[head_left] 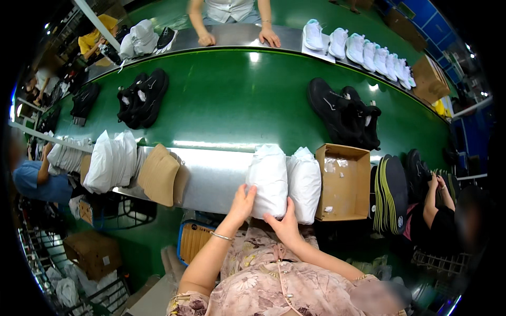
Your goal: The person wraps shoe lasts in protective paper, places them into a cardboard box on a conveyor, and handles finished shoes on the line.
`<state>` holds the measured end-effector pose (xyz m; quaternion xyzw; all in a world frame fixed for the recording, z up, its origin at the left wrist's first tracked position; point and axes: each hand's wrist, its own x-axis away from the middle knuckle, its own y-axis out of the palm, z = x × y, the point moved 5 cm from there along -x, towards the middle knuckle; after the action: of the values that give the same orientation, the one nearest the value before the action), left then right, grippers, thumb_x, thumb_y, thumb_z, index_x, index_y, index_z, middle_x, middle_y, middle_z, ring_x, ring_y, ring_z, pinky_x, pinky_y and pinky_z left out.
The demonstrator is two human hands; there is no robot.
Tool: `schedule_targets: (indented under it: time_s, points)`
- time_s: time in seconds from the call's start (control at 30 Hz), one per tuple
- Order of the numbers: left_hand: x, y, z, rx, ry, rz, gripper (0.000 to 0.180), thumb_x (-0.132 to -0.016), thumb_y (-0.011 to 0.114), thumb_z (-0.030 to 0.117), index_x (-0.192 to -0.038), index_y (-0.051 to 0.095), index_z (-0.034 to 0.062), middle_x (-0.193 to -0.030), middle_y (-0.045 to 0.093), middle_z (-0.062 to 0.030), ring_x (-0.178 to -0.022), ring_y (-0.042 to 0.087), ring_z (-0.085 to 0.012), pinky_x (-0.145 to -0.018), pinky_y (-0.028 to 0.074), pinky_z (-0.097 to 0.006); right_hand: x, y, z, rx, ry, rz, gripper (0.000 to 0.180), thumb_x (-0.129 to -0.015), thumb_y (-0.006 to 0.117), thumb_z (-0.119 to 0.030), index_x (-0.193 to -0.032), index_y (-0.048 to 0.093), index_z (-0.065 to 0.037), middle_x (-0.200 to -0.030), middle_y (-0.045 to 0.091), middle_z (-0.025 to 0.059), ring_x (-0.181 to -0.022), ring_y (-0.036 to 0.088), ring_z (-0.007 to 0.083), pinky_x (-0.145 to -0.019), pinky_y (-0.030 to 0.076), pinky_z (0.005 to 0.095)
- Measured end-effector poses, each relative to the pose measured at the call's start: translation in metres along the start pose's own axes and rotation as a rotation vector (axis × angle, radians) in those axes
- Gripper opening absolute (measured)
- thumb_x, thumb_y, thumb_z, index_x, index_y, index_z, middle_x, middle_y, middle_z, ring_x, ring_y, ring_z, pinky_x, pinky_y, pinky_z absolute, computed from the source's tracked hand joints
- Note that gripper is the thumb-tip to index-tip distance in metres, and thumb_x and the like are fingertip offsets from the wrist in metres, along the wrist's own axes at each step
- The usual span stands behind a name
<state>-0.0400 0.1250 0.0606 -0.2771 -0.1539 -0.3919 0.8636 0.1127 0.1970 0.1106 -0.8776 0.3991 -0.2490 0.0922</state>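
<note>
A white paper-wrapped bundle (268, 176), about the length of a shoe, stands at the front edge of the metal ledge (216, 176). What is inside the wrapping is hidden. My left hand (243, 204) presses its fingers against the bundle's lower left side. At the lower right corner, my right hand (285, 224) grips it with the thumb along the bottom. A second white wrapped bundle (304, 184) stands close on the right, beside a cardboard box (343, 203) that is open at the top and has small white scraps in it.
Curved brown cardboard pieces (159, 174) and stacked white paper (112, 160) lie to the left. Insoles (391, 192) are stacked right of the box. Black shoes (145, 99) and more black shoes (342, 113) sit on the green belt (237, 100). White sneakers (363, 50) line the far ledge near another person's hands (269, 37).
</note>
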Motion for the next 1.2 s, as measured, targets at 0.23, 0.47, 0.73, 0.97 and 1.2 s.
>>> schedule_targets:
  time_s: [0.23, 0.47, 0.73, 0.97, 1.2]
  points:
    - [-0.002, 0.015, -0.013, 0.211, -0.075, -0.212, 0.064, -0.092, 0.040, 0.045, -0.130, 0.034, -0.0059, -0.121, 0.048, -0.0178, -0.107, 0.048, -0.0240, -0.085, 0.042, -0.034, 0.013, -0.004, -0.011, -0.028, 0.021, 0.139, 0.083, -0.071, 0.072, -0.025, -0.131, 0.025, 0.010, -0.125, 0.042, 0.0267, -0.114, 0.044, 0.0315, -0.094, 0.036, 0.0353]
    - [-0.009, -0.006, -0.004, 0.156, 0.124, -0.008, 0.069, -0.090, 0.042, 0.049, -0.133, 0.030, -0.0037, -0.127, 0.045, -0.0149, -0.115, 0.045, -0.0258, -0.095, 0.036, -0.038, 0.029, -0.043, -0.053, 0.097, -0.203, 0.271, 0.072, -0.071, 0.072, -0.017, -0.128, 0.036, 0.005, -0.115, 0.052, 0.0194, -0.101, 0.053, 0.0205, -0.084, 0.044, 0.0319]
    - [0.012, -0.003, 0.139, 1.130, 0.088, -0.273, 0.061, -0.085, 0.057, 0.042, -0.123, 0.041, -0.0027, -0.116, 0.053, -0.0131, -0.104, 0.054, -0.0236, -0.090, 0.044, -0.036, 0.019, -0.056, -0.092, -0.132, -0.435, 0.385, 0.061, -0.074, 0.070, -0.024, -0.118, 0.039, 0.006, -0.098, 0.056, 0.0215, -0.090, 0.056, 0.0260, -0.079, 0.045, 0.0337]
    - [-0.004, 0.036, 0.180, 1.304, -0.068, -0.552, 0.051, -0.083, 0.057, 0.040, -0.113, 0.048, -0.0001, -0.102, 0.059, -0.0144, -0.093, 0.059, -0.0262, -0.084, 0.048, -0.038, -0.012, -0.081, -0.085, -0.473, -0.261, 0.257, 0.048, -0.080, 0.065, -0.026, -0.108, 0.042, 0.006, -0.088, 0.056, 0.0118, -0.079, 0.052, 0.0129, -0.069, 0.045, 0.0275]
    - [-0.030, 0.085, 0.202, 0.998, -0.020, -0.413, 0.045, -0.079, 0.065, 0.030, -0.108, 0.050, -0.0010, -0.098, 0.058, -0.0118, -0.088, 0.059, -0.0219, -0.079, 0.048, -0.034, -0.049, -0.123, -0.045, -0.969, -0.053, 0.085, 0.046, -0.078, 0.067, -0.018, -0.112, 0.044, 0.002, -0.102, 0.054, 0.0084, -0.093, 0.052, 0.0135, -0.081, 0.043, 0.0275]
